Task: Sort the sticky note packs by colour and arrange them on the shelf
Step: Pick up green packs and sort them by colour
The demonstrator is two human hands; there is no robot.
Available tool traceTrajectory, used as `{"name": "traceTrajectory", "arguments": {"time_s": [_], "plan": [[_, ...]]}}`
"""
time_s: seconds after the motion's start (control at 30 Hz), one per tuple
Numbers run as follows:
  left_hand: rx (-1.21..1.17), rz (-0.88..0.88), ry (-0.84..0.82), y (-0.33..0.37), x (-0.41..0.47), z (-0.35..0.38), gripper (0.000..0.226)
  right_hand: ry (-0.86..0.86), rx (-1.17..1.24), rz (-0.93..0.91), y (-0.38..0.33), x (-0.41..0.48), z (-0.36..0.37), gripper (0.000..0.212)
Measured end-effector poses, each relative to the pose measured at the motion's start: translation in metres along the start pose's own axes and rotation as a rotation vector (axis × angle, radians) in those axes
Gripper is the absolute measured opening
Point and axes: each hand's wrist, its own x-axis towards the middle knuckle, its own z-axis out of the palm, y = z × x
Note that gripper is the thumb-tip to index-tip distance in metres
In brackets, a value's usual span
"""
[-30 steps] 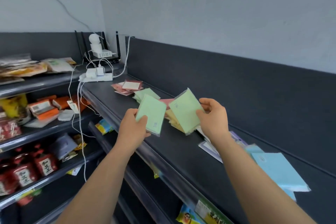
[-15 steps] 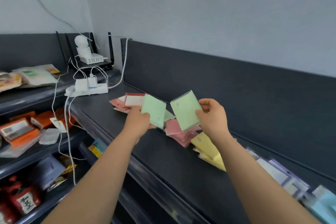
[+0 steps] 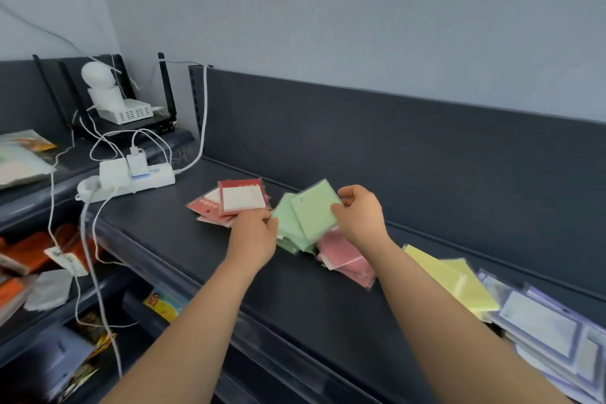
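On the dark shelf [image 3: 183, 239] lie sticky note packs in colour groups. My right hand [image 3: 359, 213] pinches a light green pack [image 3: 313, 207] by its right edge, tilted just over the green pile [image 3: 288, 233]. My left hand [image 3: 254, 236] holds the left edge of another green pack that rests on that pile. A red pile [image 3: 239, 198] lies to the left. Pink packs [image 3: 347, 256] sit under my right wrist. Yellow packs [image 3: 455, 279] and lilac packs [image 3: 544, 328] follow to the right.
A white power strip [image 3: 131, 179] with plugs and trailing cables lies at the shelf's left end, and a router with a white camera [image 3: 108, 98] stands behind it. Lower shelves at the left hold snack bags and orange boxes [image 3: 29, 249]. The shelf's back panel [image 3: 393, 147] rises behind the packs.
Both hands moved down and forward with their green packs to the green pile on the shelf. The view swung left, bringing the red pile and power strip nearer the middle.
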Motion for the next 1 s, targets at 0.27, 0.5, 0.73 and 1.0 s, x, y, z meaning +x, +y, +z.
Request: {"name": "traceTrajectory", "arguments": {"time_s": [0.27,0.5,0.73,1.0], "plan": [[0.136,0.125,-0.009,-0.008,0.0,-0.006,0.024,-0.063,-0.357,-0.039,-0.006,-0.002,0.024,0.017],[0.224,0.3,0.101,0.013,-0.013,-0.008,0.034,0.002,-0.441,-0.172,-0.013,-0.02,0.007,0.025],[0.165,0.485,0.052,0.049,-0.037,0.013,0.033,0.108,-0.56,-0.211,0.006,-0.052,-0.048,0.04],[0.078,0.626,-0.057,0.108,-0.089,0.064,0.033,0.233,-0.63,-0.1,0.052,-0.112,-0.125,0.042]]}}
